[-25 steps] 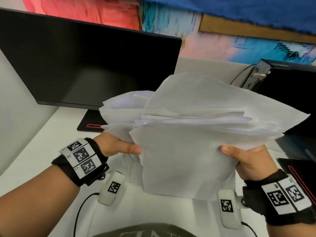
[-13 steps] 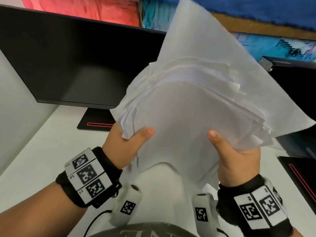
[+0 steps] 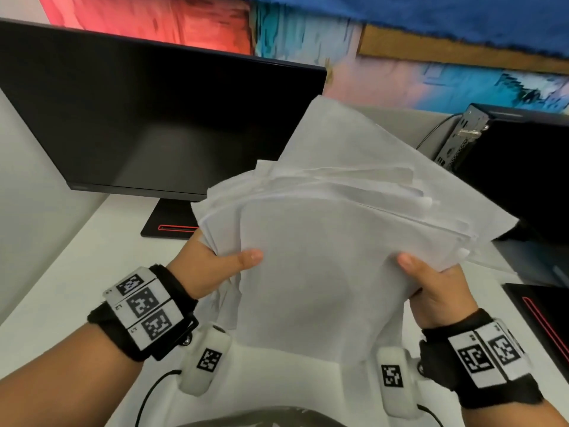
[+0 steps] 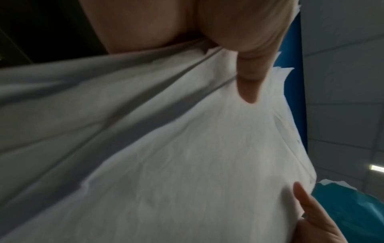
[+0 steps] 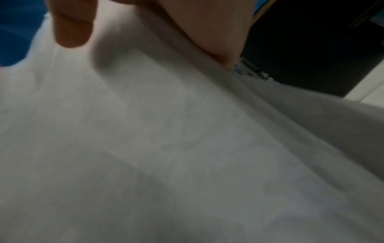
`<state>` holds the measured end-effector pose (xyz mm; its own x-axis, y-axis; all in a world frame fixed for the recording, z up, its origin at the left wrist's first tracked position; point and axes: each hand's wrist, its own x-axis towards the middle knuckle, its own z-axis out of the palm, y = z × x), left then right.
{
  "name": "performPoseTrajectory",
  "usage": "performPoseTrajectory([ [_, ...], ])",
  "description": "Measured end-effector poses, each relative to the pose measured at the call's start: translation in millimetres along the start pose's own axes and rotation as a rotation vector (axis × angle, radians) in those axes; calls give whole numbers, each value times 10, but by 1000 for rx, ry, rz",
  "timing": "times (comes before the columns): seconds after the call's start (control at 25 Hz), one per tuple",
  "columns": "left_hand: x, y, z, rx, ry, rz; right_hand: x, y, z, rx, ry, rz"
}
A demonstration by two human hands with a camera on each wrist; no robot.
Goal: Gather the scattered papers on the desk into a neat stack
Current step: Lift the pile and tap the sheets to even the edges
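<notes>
A loose bundle of white papers [image 3: 332, 241] is held up above the white desk [image 3: 77, 272], its sheets fanned and uneven at the top. My left hand [image 3: 212, 266] grips the bundle's left edge with the thumb on the front sheet. My right hand [image 3: 431, 282] grips the right edge the same way. The fingers behind the sheets are hidden in the head view. In the left wrist view the papers [image 4: 166, 148] fill the frame under my thumb [image 4: 249, 82]. The right wrist view shows the papers [image 5: 166, 148] blurred, with my thumb [image 5: 72, 29] on them.
A black monitor [image 3: 138, 118] stands at the back left on a black base with a red line [image 3: 172, 223]. A black computer case [image 3: 517, 167] sits at the back right, and another dark base [image 3: 545, 318] lies at the right edge.
The bundle was tipped up high half a second ago and has come down lower and flatter. Both hands keep their grip and sit a little wider apart.
</notes>
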<state>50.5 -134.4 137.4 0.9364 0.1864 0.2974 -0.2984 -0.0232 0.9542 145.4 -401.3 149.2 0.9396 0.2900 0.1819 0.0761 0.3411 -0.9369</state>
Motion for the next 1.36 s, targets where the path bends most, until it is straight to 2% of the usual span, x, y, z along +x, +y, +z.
performPoseTrajectory([
  [0.04,29,-37,-15,11,-12,-27,36,9,-14,-4,1,12],
  [0.16,155,-112,12,122,89,-102,114,6,27,-58,67,12],
  [0.24,175,-73,26,141,149,-75,114,-45,67,-88,101,-23],
  [0.44,-8,36,-99,125,99,28,53,-291,114,-124,60,-191],
  [0.56,-100,-8,-226,47,36,-33,62,-379,207,-168,121,-241],
  [0.76,-25,-60,-178,33,96,-50,96,-488,426,-302,224,-420],
  [0.84,-26,-88,-215,32,88,-39,110,-540,445,-355,208,-482],
  [0.96,-47,-86,-256,5,63,-67,97,-620,467,-455,145,-465],
  [1.08,-36,-88,-264,-3,59,-59,85,-702,468,-518,154,-460],
  [1.24,-27,-72,-294,37,11,-70,75,-786,483,-598,82,-363],
  [1.36,-8,-61,-292,29,-16,-77,89,-813,487,-617,60,-399],
])
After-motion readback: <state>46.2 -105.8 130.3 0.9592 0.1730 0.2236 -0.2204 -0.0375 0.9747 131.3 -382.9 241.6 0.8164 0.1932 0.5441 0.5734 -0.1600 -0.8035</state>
